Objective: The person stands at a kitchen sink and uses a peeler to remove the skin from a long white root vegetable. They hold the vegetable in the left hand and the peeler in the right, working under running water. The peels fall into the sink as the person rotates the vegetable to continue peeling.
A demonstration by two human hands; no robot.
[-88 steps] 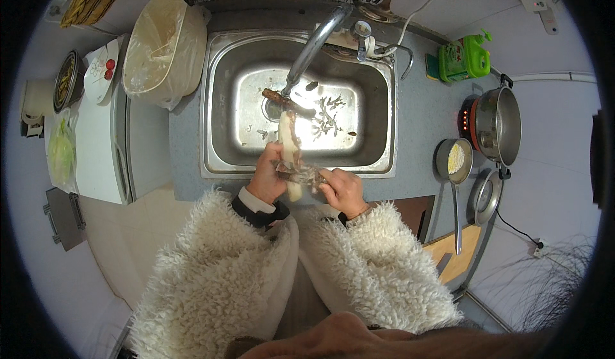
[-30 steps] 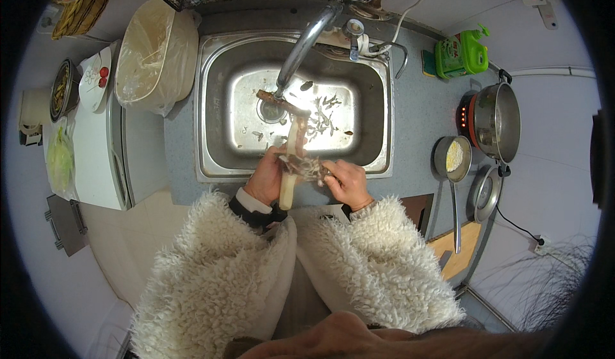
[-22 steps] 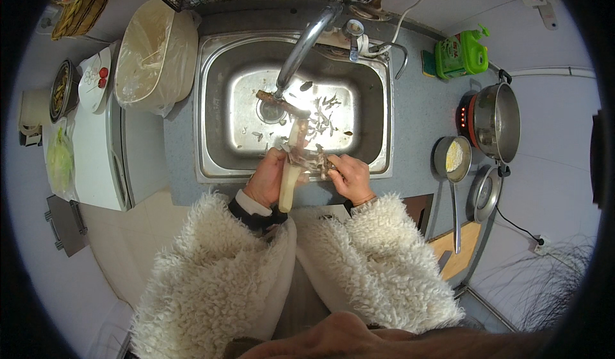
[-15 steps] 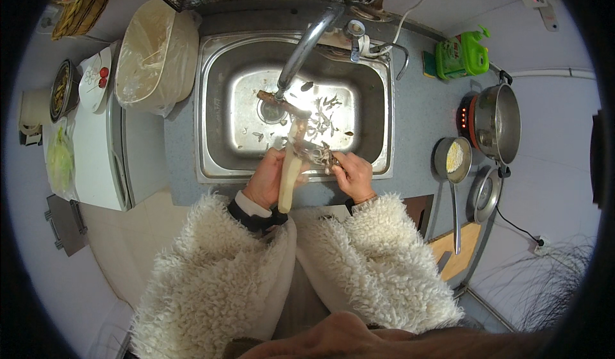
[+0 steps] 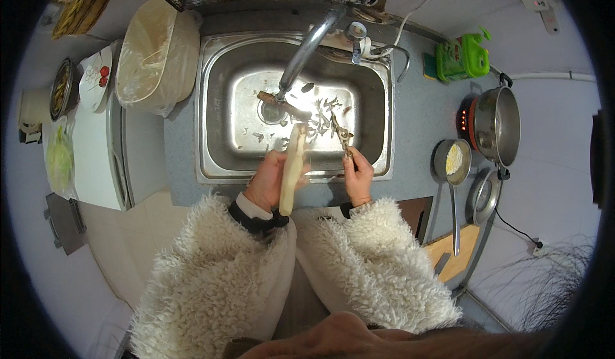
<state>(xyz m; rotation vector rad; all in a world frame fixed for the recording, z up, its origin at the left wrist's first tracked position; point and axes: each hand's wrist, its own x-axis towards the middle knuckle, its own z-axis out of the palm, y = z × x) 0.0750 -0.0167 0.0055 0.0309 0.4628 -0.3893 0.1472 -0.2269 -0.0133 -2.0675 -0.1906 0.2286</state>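
At the bottom of the frame, two fluffy white sleeves (image 5: 359, 263) rise toward the middle. Just above them, the left hand (image 5: 272, 181) wraps its fingers around a long pale peeled root vegetable (image 5: 292, 170), held upright over the front edge of the stainless steel sink (image 5: 214, 135). Right of it, the right hand (image 5: 357, 176) has its fingers closed on a small peeler (image 5: 346, 147) trailing a strip of peel. Brown peelings (image 5: 323, 112) lie in the basin beneath the curved metal tap (image 5: 307, 48). In the upper left stands a lined waste bin (image 5: 154, 51); at centre right, a steel pot (image 5: 496, 125).
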